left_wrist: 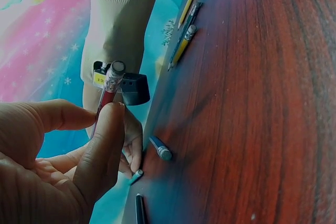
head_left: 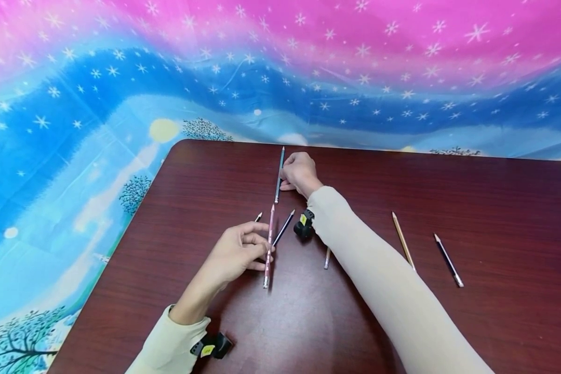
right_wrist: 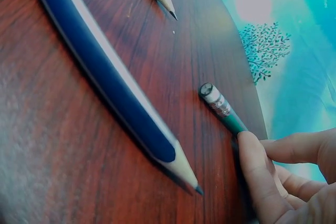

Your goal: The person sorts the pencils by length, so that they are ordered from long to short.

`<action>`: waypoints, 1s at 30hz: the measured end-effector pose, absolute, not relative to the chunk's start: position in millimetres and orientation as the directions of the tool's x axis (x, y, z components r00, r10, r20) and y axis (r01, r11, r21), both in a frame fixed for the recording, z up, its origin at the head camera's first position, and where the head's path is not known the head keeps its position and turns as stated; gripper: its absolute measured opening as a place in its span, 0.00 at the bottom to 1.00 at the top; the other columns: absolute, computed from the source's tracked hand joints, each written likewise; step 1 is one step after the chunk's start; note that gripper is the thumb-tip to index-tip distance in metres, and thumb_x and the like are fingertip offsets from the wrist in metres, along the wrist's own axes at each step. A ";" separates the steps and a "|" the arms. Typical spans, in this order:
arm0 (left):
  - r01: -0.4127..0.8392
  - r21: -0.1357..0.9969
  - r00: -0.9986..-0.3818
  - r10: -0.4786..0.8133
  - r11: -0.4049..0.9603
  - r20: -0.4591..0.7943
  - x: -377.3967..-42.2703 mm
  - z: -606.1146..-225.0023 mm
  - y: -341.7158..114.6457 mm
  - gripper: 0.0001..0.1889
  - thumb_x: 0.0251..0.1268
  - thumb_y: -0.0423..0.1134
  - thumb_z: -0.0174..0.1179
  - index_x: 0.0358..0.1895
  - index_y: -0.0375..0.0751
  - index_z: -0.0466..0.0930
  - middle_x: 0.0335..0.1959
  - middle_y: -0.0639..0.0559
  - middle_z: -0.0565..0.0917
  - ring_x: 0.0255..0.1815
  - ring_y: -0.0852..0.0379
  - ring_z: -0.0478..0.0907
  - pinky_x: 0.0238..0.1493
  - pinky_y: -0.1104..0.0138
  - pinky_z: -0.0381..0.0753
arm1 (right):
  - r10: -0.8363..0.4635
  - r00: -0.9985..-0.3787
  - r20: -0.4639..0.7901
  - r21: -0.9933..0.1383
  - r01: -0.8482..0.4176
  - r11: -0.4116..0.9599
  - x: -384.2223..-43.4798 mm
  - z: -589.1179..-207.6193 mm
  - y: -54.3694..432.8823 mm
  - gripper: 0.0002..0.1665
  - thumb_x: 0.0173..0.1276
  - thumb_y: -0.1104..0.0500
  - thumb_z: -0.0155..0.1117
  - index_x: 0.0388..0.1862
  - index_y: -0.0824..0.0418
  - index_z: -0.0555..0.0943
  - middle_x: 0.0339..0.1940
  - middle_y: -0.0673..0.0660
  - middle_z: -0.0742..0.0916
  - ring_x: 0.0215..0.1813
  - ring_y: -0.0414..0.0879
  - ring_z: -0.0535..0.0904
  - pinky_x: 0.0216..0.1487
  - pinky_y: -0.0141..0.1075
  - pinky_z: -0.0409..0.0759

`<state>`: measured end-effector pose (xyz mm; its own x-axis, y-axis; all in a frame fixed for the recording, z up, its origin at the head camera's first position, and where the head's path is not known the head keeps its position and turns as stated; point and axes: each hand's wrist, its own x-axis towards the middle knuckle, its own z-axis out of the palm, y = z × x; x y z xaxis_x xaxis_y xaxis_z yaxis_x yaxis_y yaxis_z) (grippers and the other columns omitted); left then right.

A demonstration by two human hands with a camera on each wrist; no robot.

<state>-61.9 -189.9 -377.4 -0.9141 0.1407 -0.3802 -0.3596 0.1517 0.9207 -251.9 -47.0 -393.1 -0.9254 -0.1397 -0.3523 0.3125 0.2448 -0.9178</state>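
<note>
Blue pencil on the surface, head view: just left of it, a red pencil held by the fingers of the left hand; beyond it, a teal pencil pinched by the right hand. Left wrist view: thumb and finger narrow around the red pencil, nearer than the blue pencil. Right wrist view: fingers grip the teal pencil's shaft, past the blue pencil's tip.

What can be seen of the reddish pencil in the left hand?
The reddish pencil is slim and straight, with pale marks along its side; its near end in the head view has a metallic-looking band and an eraser. Pinched in the left hand's grip, it is held above the table, pointing away.
</note>
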 end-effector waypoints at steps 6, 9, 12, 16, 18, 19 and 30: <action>-0.361 0.919 -0.913 0.139 0.157 -0.383 -62.4 -377.6 -189.3 0.26 0.67 0.22 0.54 0.69 0.27 0.71 0.40 0.40 0.86 0.40 0.55 0.87 0.38 0.63 0.91 | -0.141 -0.931 -0.338 -0.926 0.301 0.229 -251.1 -394.0 -47.6 0.07 0.69 0.75 0.60 0.45 0.71 0.78 0.39 0.64 0.83 0.20 0.46 0.81 0.32 0.39 0.91; -0.364 0.918 -0.912 0.136 0.158 -0.386 -62.6 -378.0 -189.4 0.26 0.67 0.22 0.54 0.69 0.27 0.71 0.40 0.39 0.86 0.38 0.56 0.86 0.38 0.63 0.91 | -0.144 -0.931 -0.336 -0.928 0.301 0.222 -251.0 -393.9 -47.9 0.10 0.69 0.75 0.60 0.48 0.73 0.79 0.39 0.64 0.83 0.20 0.46 0.82 0.32 0.39 0.91; -0.364 0.918 -0.912 0.139 0.158 -0.386 -62.9 -378.5 -189.3 0.26 0.67 0.22 0.54 0.69 0.27 0.71 0.40 0.39 0.86 0.38 0.56 0.86 0.38 0.63 0.91 | -0.143 -0.930 -0.338 -0.928 0.305 0.212 -251.3 -393.5 -48.0 0.11 0.69 0.76 0.60 0.49 0.73 0.79 0.39 0.64 0.84 0.20 0.46 0.82 0.32 0.39 0.91; -0.361 0.919 -0.912 0.144 0.159 -0.383 -63.3 -378.6 -188.9 0.26 0.67 0.22 0.54 0.70 0.27 0.71 0.40 0.39 0.86 0.38 0.57 0.86 0.38 0.63 0.91 | -0.136 -0.929 -0.345 -0.925 0.313 0.214 -251.9 -393.3 -47.7 0.11 0.68 0.76 0.61 0.50 0.73 0.79 0.38 0.63 0.84 0.20 0.46 0.82 0.32 0.39 0.91; -0.359 0.920 -0.913 0.147 0.159 -0.381 -63.2 -378.4 -188.5 0.26 0.67 0.22 0.54 0.70 0.27 0.70 0.40 0.39 0.86 0.39 0.56 0.86 0.38 0.63 0.91 | -0.135 -0.929 -0.346 -0.925 0.313 0.216 -251.9 -393.4 -47.6 0.11 0.69 0.76 0.61 0.49 0.73 0.79 0.38 0.63 0.84 0.21 0.46 0.82 0.32 0.39 0.91; -0.357 0.920 -0.913 0.147 0.160 -0.379 -63.1 -378.4 -188.4 0.26 0.67 0.22 0.54 0.70 0.27 0.70 0.40 0.39 0.86 0.40 0.55 0.87 0.38 0.63 0.91 | -0.135 -0.929 -0.345 -0.925 0.312 0.217 -252.0 -393.7 -47.5 0.11 0.69 0.76 0.61 0.49 0.73 0.79 0.38 0.63 0.84 0.21 0.46 0.82 0.32 0.39 0.91; -0.350 0.923 -0.913 0.160 0.161 -0.374 -63.3 -380.3 -187.8 0.26 0.67 0.22 0.53 0.70 0.26 0.70 0.42 0.36 0.86 0.43 0.52 0.88 0.39 0.61 0.92 | -0.141 -0.934 -0.330 -0.926 0.291 0.239 -252.6 -394.9 -47.0 0.09 0.70 0.74 0.61 0.48 0.72 0.80 0.44 0.67 0.86 0.21 0.46 0.83 0.32 0.40 0.91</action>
